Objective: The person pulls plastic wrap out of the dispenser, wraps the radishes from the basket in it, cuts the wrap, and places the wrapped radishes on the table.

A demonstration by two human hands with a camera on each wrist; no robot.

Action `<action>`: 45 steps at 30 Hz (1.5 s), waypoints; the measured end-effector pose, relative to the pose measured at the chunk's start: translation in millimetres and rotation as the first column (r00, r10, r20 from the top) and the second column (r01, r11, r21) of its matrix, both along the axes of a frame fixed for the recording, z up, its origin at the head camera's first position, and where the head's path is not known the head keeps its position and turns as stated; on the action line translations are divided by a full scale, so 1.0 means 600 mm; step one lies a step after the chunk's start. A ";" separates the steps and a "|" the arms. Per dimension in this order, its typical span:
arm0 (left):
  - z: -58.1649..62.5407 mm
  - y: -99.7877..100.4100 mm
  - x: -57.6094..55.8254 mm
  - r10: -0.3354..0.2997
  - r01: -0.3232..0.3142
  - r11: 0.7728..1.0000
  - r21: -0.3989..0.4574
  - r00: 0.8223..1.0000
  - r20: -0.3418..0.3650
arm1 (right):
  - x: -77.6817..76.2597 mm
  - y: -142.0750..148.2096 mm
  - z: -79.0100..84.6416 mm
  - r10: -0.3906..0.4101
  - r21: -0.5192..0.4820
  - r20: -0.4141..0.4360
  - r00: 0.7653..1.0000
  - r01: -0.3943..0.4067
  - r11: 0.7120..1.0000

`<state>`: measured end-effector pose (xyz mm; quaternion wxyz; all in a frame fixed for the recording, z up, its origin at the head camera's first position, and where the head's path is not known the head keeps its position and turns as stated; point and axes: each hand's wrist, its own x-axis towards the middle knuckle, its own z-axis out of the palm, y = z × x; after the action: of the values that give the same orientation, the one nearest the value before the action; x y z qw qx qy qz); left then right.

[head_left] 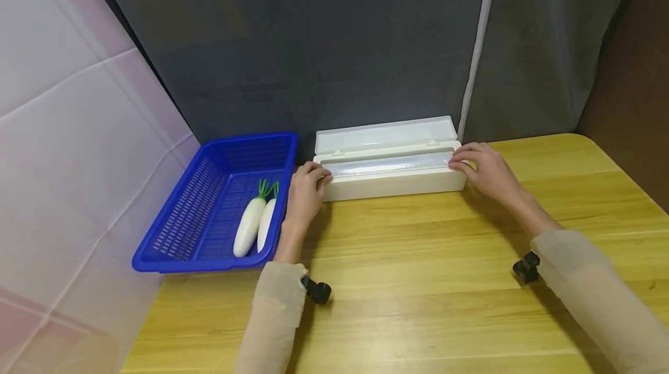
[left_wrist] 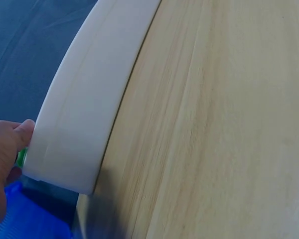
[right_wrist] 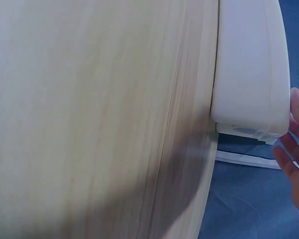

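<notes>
A long white cling film dispenser box (head_left: 394, 184) lies along the back of the table with its lid (head_left: 387, 136) raised. Shiny cling film (head_left: 389, 165) shows in its long opening. My left hand (head_left: 305, 191) is at the left end, thumb and curled fingertips pinching at the film's front corner. At the other end, my right hand (head_left: 486, 171) pinches at the film's right corner. Both wrist views show a thumb against the box's upper edge; the exact contact with the film is hidden there.
Left of the box stands a blue plastic basket (head_left: 209, 266) holding two white radishes (head_left: 250, 227) with green tops. The wooden table (head_left: 418, 292) stretches in front. A dark grey curtain (head_left: 313, 43) hangs behind, and a pale sheet (head_left: 78, 130) covers the left side.
</notes>
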<state>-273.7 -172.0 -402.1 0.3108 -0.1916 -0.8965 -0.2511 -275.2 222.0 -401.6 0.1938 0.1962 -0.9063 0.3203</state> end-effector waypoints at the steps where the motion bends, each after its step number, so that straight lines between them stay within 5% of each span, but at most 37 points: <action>1: 0.001 0.000 0.000 0.002 -0.002 1.000 0.009 1.000 0.010 | -0.001 0.000 0.000 -0.004 -0.004 0.003 1.000 0.004 1.000; 12: -0.004 0.007 -0.002 0.021 -0.026 0.993 0.115 0.999 0.047 | -0.004 -0.003 0.000 -0.029 0.023 -0.052 0.998 0.031 0.999; 24: -0.010 0.021 0.002 0.061 -0.062 0.997 0.055 0.998 0.010 | 0.000 -0.005 -0.002 -0.049 0.068 -0.126 0.991 0.058 0.996; 31: -0.010 0.026 0.001 0.089 -0.089 0.996 0.025 0.996 -0.013 | 0.000 -0.005 0.000 -0.066 0.086 -0.094 0.993 0.075 0.994; 45: 0.003 0.017 -0.005 0.020 -0.020 1.000 0.021 1.000 0.006 | -0.001 -0.018 0.006 -0.039 0.023 -0.083 0.996 0.041 0.999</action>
<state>-276.5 -162.0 -400.1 0.3125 -0.1786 -0.8967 -0.2578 -275.9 211.3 -398.0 0.2349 0.1936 -0.9051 0.2968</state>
